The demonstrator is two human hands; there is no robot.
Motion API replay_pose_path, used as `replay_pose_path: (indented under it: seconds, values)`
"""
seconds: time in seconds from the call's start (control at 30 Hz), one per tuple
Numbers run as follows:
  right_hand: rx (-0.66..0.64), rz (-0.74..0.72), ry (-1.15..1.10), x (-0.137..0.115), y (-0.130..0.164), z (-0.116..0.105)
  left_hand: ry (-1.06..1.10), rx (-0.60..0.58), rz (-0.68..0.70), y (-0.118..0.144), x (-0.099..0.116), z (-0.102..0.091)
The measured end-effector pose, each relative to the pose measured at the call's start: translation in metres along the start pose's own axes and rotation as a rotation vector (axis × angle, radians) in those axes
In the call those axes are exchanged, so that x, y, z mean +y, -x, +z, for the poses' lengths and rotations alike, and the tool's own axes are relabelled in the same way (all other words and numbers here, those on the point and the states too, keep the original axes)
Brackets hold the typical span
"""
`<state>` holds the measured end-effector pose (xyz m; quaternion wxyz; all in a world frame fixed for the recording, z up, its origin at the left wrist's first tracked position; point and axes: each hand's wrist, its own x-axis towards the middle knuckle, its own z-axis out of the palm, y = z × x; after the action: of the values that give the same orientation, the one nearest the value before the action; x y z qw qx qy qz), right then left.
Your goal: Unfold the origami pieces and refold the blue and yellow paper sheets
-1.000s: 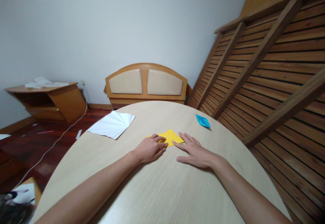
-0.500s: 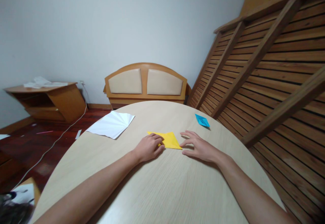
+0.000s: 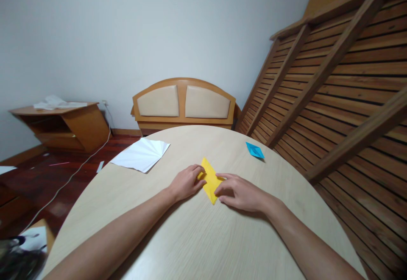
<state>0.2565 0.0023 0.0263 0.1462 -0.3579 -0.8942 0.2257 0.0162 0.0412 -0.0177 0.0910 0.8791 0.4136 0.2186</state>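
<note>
A yellow folded paper (image 3: 209,181) lies on the round table, its long points turned toward and away from me. My left hand (image 3: 188,182) has its fingers and thumb bent around the paper's left corner. From the other side, my right hand (image 3: 239,192) grips the right edge, with the index finger stretched along the top and the thumb near the lower point. The fingers partly cover both side corners. Farther right on the table is a small blue folded paper (image 3: 255,150). A creased white sheet (image 3: 141,154) rests at the left.
The pale round table (image 3: 190,246) fills the foreground. Beyond it stands a padded headboard (image 3: 182,102) against the wall. A slatted wooden frame (image 3: 343,72) leans along the right. At the left are a wooden cabinet (image 3: 82,127) and a white cable (image 3: 68,189) on the floor.
The yellow paper has turned so that its long points now face away from and toward me. My right hand has moved left onto its edge. My left hand stays beside it.
</note>
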Motion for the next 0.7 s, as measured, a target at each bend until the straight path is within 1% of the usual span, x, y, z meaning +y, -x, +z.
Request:
replay_pose_path:
  seconds: [0.2,0.33,0.47,0.7]
  values:
    - [-0.001,-0.063,-0.017,-0.003,-0.005,0.013,-0.056,-0.014,-0.036,-0.001,0.003,-0.003]
    - [0.082,-0.102,-0.05,0.001,-0.011,0.02,-0.058,-0.01,-0.009,-0.001,0.004,-0.004]
    - [0.123,-0.085,-0.066,0.005,-0.015,0.025,-0.063,-0.005,0.001,-0.001,0.004,-0.005]
    - [0.084,-0.042,0.032,0.01,-0.012,0.027,-0.041,-0.015,0.096,0.001,0.003,-0.006]
